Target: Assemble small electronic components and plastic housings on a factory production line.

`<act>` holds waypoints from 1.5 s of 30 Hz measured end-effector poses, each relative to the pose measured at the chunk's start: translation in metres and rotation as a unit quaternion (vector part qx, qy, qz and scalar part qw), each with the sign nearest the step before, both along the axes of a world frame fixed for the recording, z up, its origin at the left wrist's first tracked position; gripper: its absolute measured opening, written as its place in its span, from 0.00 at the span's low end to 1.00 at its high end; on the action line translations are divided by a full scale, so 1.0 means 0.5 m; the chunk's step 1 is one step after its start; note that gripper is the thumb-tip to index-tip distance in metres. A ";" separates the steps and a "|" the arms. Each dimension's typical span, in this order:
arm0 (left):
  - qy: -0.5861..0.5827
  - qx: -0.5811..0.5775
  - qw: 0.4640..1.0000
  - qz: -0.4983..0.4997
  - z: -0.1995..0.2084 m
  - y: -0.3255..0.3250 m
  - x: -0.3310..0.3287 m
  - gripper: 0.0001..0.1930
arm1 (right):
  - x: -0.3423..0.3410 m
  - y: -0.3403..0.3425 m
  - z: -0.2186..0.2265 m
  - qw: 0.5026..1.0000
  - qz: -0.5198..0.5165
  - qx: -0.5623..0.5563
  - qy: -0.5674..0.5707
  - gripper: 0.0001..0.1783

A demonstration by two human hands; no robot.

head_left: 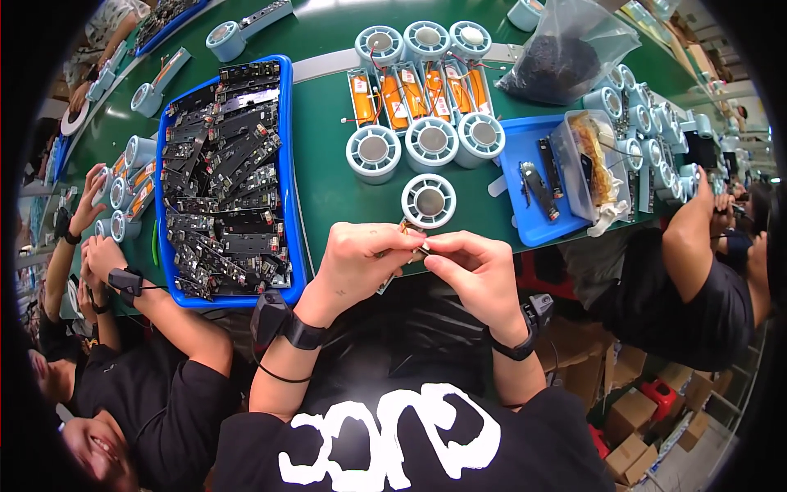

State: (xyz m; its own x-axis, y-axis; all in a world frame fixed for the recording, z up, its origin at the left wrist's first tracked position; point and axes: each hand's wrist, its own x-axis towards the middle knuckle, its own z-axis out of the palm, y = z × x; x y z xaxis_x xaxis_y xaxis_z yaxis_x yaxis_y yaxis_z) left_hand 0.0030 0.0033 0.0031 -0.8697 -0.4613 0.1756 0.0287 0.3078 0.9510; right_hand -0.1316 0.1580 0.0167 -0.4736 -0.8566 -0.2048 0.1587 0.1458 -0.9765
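Note:
Both of my hands meet in front of me at the table's near edge. My left hand (361, 258) is closed, thumb and fingers pinching thin wires beside a light blue fan (429, 202) with a round grille. A pale edge, perhaps the fan's handle, shows below that hand. My right hand (475, 266) pinches a tiny piece at the same spot, its fingertips almost touching the left ones. It looks like a wire plug, mostly hidden by the fingers. Beyond stand several light blue fans (431, 144), with orange battery cells (410, 94) and loose red and black wires between them.
To the left, a blue tray (287, 164) holds many black circuit boards (234, 172). At right, a blue tray (533, 234) carries black parts and a clear tub (578, 176). A plastic bag (566, 57) of dark bits lies behind. Co-workers (164, 394) sit on both sides.

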 end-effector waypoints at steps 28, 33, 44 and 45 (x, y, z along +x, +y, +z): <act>-0.014 -0.362 0.915 0.180 0.014 0.065 -0.014 0.16 | 0.004 0.020 -0.005 0.999 -0.036 0.020 -0.002 0.14; 0.025 -0.302 0.935 0.185 -0.006 0.074 -0.014 0.16 | 0.017 0.017 0.018 0.998 -0.035 0.019 0.048 0.14; -0.005 -0.254 0.949 0.188 -0.005 0.073 -0.011 0.16 | -0.018 0.008 0.023 0.994 0.032 0.020 0.104 0.13; 0.011 -0.245 0.952 0.182 0.004 0.069 -0.014 0.15 | -0.015 0.006 0.015 0.999 0.001 0.001 0.036 0.13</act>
